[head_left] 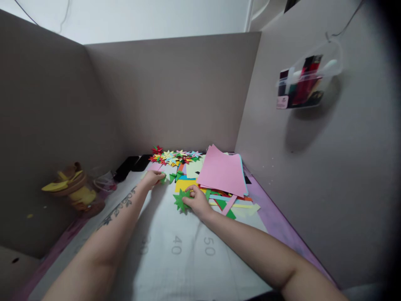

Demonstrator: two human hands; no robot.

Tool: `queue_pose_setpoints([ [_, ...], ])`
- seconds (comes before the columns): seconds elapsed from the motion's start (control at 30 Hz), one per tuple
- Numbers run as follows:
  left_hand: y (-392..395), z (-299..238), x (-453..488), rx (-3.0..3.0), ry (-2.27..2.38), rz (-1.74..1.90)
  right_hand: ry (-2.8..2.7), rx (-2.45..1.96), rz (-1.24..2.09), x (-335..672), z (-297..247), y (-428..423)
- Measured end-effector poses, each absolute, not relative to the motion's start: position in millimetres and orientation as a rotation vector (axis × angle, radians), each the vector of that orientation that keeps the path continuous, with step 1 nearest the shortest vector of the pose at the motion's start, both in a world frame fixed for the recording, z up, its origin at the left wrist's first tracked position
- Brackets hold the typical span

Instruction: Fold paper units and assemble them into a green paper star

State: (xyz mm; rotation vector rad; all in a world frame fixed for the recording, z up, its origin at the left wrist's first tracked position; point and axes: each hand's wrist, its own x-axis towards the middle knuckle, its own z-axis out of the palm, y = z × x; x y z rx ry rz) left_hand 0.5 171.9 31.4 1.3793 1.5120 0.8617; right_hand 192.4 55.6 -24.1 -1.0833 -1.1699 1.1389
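My right hand (198, 201) pinches a green paper star (179, 201) by its right side, a little above the white mat (163, 251). Further left and back, my left hand (152, 179) is closed on a small green paper piece (163, 178) that shows past its fingertips. Two small folded green pieces (176, 176) lie between the hands, just right of the left fingertips. Behind them is a pile of folded paper stars (171, 156) in red, yellow, blue and pink. Fingers partly cover both held papers.
Pink paper sheets (221, 171) lie over coloured paper strips (230, 205) at right. Two black flat objects (127, 167) and a brown and yellow pot-like object (79, 190) stand at left. Grey walls (175, 96) enclose the surface; a clear plastic container (305, 81) hangs on the right one.
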Motion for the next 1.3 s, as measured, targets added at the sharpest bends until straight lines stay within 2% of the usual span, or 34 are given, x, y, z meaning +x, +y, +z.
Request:
queue_pose_setpoints([
  [0.2, 110, 41, 4, 1.16, 1.178, 0.956, -1.094, -1.05, 1.15, 192, -19, 57],
  [0.43, 54, 17, 38, 1.11, 1.042, 1.046, -1.145, -1.107, 0.888, 193, -26, 58],
  [0.73, 43, -3, 46, 1.284, 1.212, 1.113, -1.26, -1.127, 0.729, 194, -25, 53],
  [1.3, 47, -4, 42, 1.301, 1.267, 1.196, -1.321, -1.108, 0.827, 193, -24, 50],
])
